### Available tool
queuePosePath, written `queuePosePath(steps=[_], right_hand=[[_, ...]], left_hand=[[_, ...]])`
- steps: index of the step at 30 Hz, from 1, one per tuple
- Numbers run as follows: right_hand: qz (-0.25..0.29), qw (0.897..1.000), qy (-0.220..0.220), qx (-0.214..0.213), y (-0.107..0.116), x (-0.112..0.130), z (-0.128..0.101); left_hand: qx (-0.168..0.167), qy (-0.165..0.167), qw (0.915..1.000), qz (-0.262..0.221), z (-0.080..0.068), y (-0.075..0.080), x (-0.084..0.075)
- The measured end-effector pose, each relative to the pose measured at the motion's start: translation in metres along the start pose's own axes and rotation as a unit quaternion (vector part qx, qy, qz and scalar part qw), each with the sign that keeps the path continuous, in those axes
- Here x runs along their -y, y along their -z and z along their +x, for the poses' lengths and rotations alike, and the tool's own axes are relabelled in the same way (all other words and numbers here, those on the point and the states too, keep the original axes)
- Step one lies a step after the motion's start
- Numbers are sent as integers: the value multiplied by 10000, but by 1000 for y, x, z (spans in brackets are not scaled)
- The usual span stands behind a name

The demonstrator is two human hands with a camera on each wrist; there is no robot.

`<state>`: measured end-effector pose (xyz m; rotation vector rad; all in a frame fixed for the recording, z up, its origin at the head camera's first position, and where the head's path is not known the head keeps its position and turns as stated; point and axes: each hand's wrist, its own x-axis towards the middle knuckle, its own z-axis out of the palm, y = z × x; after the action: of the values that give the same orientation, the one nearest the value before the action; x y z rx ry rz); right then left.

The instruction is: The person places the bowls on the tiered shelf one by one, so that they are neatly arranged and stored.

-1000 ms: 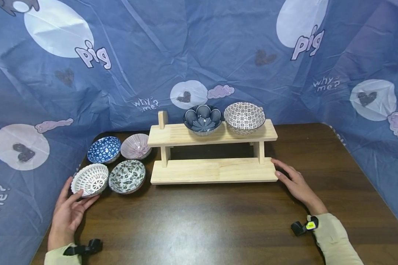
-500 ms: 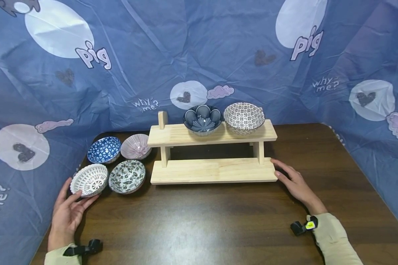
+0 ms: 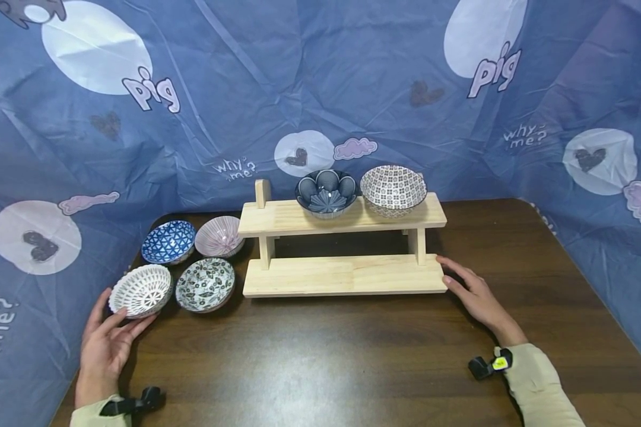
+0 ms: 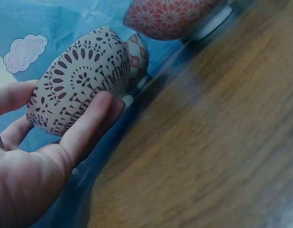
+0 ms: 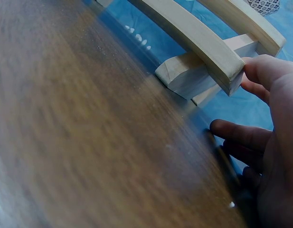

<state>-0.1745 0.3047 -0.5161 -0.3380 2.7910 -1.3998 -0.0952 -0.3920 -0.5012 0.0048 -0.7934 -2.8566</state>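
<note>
**Bowls and wooden rack on dark table: holdings at this moment**

Landmark: two-tier wooden rack (image 3: 344,249), standing at the middle rear of the dark wooden table (image 3: 352,362).

1. White lattice-patterned bowl (image 3: 140,290). Farthest item to the left of the rack, at the table's front-left corner. Tilted, its rim leaning away from the person. Held by the left hand (image 3: 105,347): the thumb lies along the near wall, the fingers curl round the far side. The left wrist view shows the thumb pressed on the patterned outer wall just above the foot.

2. Green-and-white floral bowl (image 3: 205,284). Just left of the rack's lower board, beside item 1.

3. Blue triangle-patterned bowl (image 3: 168,242). Left of the rack, behind item 1.

4. Pink striped bowl (image 3: 219,235). Just left of the rack's upper shelf, behind item 2.

5. Dark blue fan-patterned bowl (image 3: 326,191). On the rack's upper shelf, centre.

6. Grey-and-white geometric bowl (image 3: 393,188). On the upper shelf, right of item 5, touching or nearly so.

7. Right hand (image 3: 472,296). At the right end of the rack's lower board, fingers straight and relaxed, fingertips against the board's end, palm low over the table.

Backdrop: blue printed cloth (image 3: 320,89) behind and to both sides of the rack.
</note>
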Motion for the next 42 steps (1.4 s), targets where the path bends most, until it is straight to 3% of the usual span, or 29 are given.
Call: queuePosePath(steps=[26,33,42], right_hand=[[14,9997,201,-125,0,-5,-2],[-39,9999,77,-81,0,-3,-1],[29,10000,56,-44,0,1,-2]], left_hand=[[440,-261,9981,-342,-5,-16,-9],[600,-323,9970,-363,-5,-26,-10],[646,-367,9972,-34,-3,-45,-9]])
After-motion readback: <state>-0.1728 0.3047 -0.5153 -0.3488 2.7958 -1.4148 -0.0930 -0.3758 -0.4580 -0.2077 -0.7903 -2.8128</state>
